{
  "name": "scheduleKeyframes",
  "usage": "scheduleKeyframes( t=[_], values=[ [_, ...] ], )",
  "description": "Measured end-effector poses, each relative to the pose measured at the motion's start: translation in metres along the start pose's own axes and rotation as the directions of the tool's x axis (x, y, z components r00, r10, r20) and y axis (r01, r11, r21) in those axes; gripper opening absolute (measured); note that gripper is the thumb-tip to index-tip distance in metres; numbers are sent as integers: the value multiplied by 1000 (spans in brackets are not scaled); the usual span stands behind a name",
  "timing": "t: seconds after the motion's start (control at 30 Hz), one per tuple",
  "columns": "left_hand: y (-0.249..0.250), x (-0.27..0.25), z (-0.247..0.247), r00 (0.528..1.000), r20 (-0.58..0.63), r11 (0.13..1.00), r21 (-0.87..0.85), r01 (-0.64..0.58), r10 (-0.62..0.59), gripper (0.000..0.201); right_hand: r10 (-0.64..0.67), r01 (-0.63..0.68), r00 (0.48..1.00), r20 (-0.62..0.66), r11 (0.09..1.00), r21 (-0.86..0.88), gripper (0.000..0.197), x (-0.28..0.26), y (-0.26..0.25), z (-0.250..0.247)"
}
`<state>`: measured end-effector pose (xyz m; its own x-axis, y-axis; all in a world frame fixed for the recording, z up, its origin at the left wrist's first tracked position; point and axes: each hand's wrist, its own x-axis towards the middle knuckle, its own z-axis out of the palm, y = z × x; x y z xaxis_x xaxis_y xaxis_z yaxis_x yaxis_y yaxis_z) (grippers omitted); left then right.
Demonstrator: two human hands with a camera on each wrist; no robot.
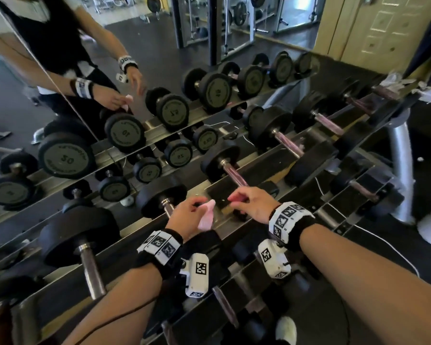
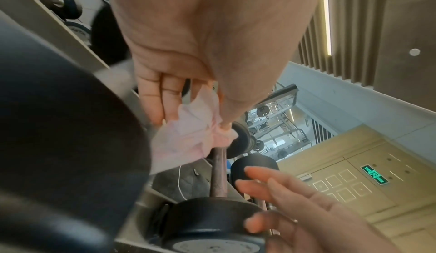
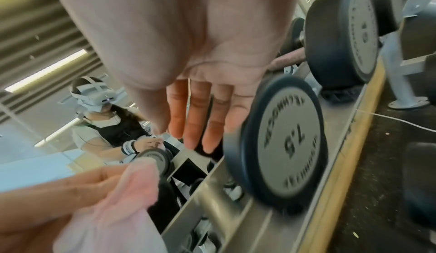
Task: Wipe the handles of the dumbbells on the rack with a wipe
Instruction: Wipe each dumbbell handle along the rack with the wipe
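Note:
Black dumbbells lie in rows on a sloped steel rack. My left hand pinches a crumpled pink wipe between thumb and fingers, just over the handle of one dumbbell. In the left wrist view the wipe hangs from that pinch above a dumbbell handle. My right hand hovers to the right of the wipe with relaxed fingers and holds nothing, at the near end of the pinkish handle of the neighbouring dumbbell. Its straight fingers show beside a 7.5 dumbbell head.
A mirror behind the rack reflects the person and the dumbbells. A thin white cable runs across the rack and floor. Crumpled white wipes lie at the rack's far right end. A silver rack leg stands at right.

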<state>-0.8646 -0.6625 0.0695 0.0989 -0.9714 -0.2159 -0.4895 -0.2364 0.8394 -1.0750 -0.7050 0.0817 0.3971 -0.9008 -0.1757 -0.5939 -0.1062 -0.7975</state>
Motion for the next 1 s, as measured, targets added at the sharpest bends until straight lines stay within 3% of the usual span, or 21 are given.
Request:
scheduleKeyframes(
  t=[0.2,0.43,0.63,0.77,1.0],
  values=[
    [24,48,38,980,-156,992,8,124,-122,5,-25,26,998,-51,1000,8,19,29,34,-66],
    [35,82,60,938,-315,983,53,174,-149,6,41,-33,998,39,981,-193,52,54,77,-67],
    [40,106,55,932,-317,970,106,217,-174,18,100,-99,995,-14,993,66,37,53,105,-49],
    [46,121,59,952,-275,976,134,175,-133,11,105,-101,994,-23,989,110,29,52,112,-46],
    [48,142,70,947,-298,983,99,153,-117,22,139,-140,990,20,966,217,25,55,115,-49]
  ],
)
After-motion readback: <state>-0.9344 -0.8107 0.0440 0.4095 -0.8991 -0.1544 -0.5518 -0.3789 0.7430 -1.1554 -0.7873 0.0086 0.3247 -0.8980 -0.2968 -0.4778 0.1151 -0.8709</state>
